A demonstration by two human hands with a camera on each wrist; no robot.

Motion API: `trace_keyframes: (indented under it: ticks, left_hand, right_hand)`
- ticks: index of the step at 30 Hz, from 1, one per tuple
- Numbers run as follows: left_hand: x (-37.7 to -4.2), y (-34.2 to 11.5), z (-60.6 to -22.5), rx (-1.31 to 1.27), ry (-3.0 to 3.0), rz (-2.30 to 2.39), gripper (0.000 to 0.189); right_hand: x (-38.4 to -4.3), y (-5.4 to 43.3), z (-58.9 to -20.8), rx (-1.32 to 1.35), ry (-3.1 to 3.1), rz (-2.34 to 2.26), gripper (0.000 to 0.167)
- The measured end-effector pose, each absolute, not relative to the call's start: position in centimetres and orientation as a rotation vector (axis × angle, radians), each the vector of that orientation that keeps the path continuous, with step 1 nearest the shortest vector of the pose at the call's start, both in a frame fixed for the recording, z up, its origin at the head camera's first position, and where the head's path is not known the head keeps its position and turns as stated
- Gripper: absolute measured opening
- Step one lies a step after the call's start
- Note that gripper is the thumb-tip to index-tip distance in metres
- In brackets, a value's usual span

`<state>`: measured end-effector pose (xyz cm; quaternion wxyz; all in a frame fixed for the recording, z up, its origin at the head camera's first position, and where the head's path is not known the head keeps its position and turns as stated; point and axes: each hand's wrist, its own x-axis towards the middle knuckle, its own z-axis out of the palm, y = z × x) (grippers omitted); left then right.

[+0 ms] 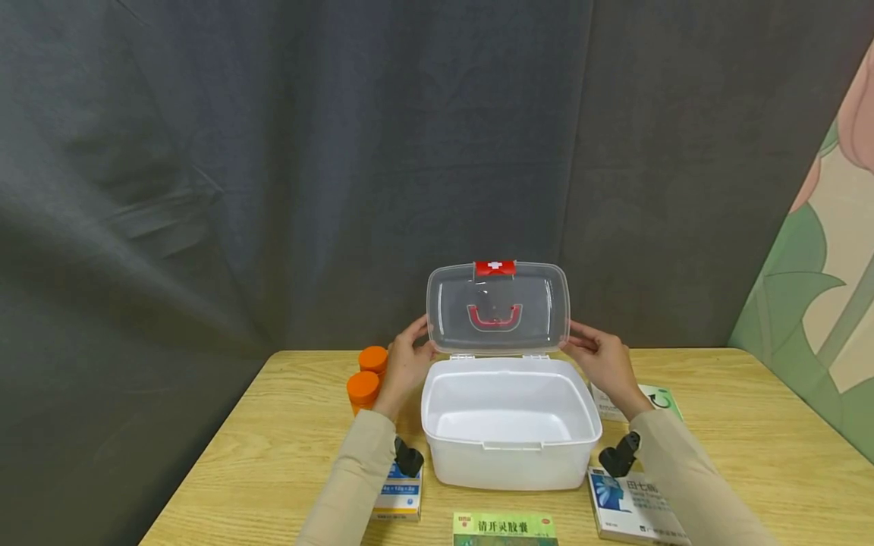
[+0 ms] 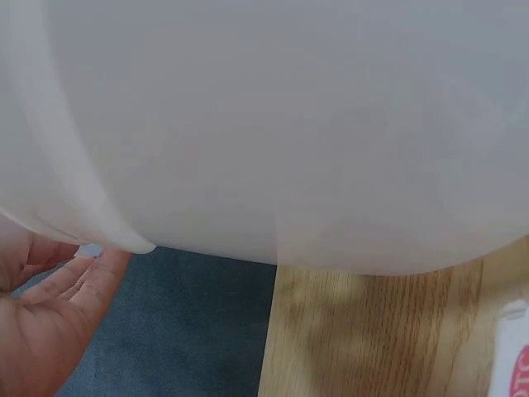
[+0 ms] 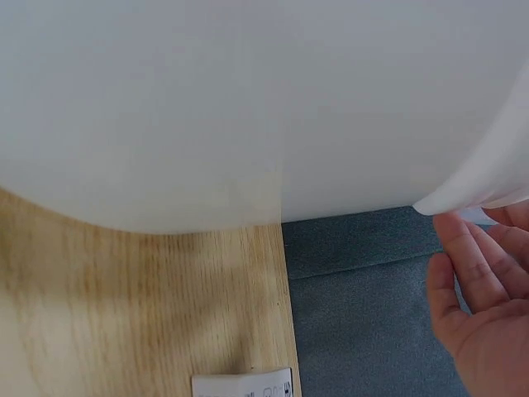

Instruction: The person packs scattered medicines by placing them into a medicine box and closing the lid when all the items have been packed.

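A white plastic first-aid box (image 1: 512, 464) stands on the table with its inside showing bare. Its clear lid (image 1: 451, 303), with a red handle and a red latch marked with a white cross, is raised upright at the back hinges. At the lid's left edge, my left hand (image 1: 407, 364) holds it between thumb and fingers. My right hand (image 1: 608, 368) holds the opposite edge the same way. Both wrist views are mostly filled by the box's pale side wall (image 2: 289, 124), with the left fingers (image 2: 95, 285) and right fingers (image 3: 475, 265) near the rim.
Two orange-capped bottles (image 1: 363, 387) stand left of the box. A blue-and-white medicine box (image 1: 398, 497) lies front left, and a green one (image 1: 505, 529) in front. To the right are a white-and-blue carton (image 1: 624, 504) and a green-and-white carton (image 1: 661, 397). A dark curtain (image 1: 341, 152) hangs behind.
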<state>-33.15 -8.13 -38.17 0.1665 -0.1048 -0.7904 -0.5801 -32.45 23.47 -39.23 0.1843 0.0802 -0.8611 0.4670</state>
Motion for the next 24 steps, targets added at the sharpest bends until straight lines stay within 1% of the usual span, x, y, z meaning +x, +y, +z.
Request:
trace_keyframes:
  ticks: [11, 24]
  left_hand:
    - [-33.33, -8.27, -38.31, -0.283, -2.293, -1.594, 0.053]
    - [-33.19, -8.50, -38.69, -0.313, -2.280, -1.669, 0.052]
  right_hand:
    - [-32.08, 23.49, -39.00, 0.198, -2.462, 1.343, 0.046]
    - [-31.76, 23.20, -39.14, 0.146, -2.482, 1.441, 0.047]
